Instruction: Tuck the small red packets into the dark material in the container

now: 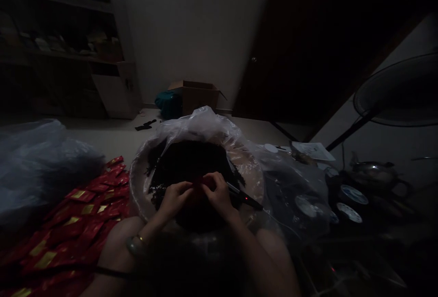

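Both hands meet over a wide round basin (136, 196) lined with clear plastic. My left hand (178, 198) and my right hand (218, 193) pinch the two sides of a small dark red packet (197, 187), its details lost in the dim light. Beneath them lies a heap of dark, loose, leaf-like material (188, 160). A black stick-shaped tool with a small red light (251, 200) rests across the basin's right side, just beyond my right hand; its inner end is partly hidden by that hand.
Many red packets with gold patches (92, 210) are piled on the left, beside a large plastic bag (41, 169). An open cardboard box (200, 96) stands by the wall. To the right are plastic sheeting (290, 187), a teapot (374, 171), small dishes (354, 194) and a fan (397, 91).
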`<state>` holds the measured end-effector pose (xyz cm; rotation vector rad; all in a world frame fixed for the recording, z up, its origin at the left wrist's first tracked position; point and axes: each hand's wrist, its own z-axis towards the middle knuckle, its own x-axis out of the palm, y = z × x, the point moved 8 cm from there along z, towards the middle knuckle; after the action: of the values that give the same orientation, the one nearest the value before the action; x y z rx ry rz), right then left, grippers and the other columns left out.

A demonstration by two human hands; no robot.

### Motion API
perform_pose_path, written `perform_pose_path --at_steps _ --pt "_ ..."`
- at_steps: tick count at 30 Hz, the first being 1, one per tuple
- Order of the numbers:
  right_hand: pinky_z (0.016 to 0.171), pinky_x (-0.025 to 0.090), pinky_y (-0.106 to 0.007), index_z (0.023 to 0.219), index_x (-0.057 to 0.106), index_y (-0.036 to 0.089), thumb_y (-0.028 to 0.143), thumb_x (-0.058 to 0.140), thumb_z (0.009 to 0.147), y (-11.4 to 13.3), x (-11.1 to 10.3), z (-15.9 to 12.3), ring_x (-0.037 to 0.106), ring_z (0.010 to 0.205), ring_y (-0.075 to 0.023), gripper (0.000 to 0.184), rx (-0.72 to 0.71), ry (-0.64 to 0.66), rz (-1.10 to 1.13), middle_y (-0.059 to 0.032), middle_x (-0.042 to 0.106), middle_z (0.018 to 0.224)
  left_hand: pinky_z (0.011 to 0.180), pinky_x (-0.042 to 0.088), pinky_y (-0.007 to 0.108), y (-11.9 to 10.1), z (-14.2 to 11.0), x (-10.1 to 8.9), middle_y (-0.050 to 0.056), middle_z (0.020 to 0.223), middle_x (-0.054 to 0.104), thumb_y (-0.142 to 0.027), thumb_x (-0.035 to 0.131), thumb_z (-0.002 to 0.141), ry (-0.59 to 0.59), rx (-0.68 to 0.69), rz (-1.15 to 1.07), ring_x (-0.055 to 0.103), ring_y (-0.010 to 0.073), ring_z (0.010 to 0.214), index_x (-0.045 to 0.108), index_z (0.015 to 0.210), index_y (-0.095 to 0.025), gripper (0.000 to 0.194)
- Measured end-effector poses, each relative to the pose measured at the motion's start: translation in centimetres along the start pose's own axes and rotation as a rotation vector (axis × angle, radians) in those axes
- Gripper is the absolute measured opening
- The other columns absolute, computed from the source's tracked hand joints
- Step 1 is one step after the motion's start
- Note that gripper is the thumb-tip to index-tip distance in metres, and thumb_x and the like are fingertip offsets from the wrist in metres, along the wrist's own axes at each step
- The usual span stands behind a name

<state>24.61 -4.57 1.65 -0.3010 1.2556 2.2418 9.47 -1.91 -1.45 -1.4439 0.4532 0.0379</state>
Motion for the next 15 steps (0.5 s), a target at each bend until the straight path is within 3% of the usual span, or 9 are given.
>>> perform_pose_path --at_steps 6,10,15 --pt "0.080 0.044 -0.033 0.101 0.061 0.020 0.014 0.060 0.083 1.6 -0.6 -1.4 0.052 0.091 -0.0200 0.019 -0.193 -0.141 -0.153 -0.0056 0.062 0.095 0.070 0.049 0.029 0.0 -0.2 0.2 0.006 0.083 0.075 -0.042 0.055 0.074 -0.058 0.006 0.003 0.068 0.0228 0.079 0.071 0.084 -0.016 0.033" --pt "0.076 0.044 -0.033 0.090 0.060 0.019 0.015 0.056 0.086 2.3 -0.8 -2.0 0.052 0.086 -0.0194 0.007 -0.248 -0.202 -0.204 -0.0050 0.061 0.087 0.069 0.049 0.028 0.1 -0.2 0.0 0.005 0.081 0.074 -0.041 0.056 0.075 -0.079 0.002 0.015 0.067 0.0216 0.078 0.071 0.084 -0.016 0.031" --pt "0.067 0.043 -0.030 0.079 0.060 0.019 0.023 0.064 0.082 1.8 0.3 -1.5 0.050 0.076 -0.0184 0.007 -0.197 -0.029 -0.223 -0.0032 0.060 0.074 0.067 0.049 0.026 -0.6 -0.5 0.1 0.004 0.080 0.074 -0.035 0.054 0.078 -0.063 0.070 0.085 0.068 0.0194 0.076 0.071 0.082 -0.019 0.024"
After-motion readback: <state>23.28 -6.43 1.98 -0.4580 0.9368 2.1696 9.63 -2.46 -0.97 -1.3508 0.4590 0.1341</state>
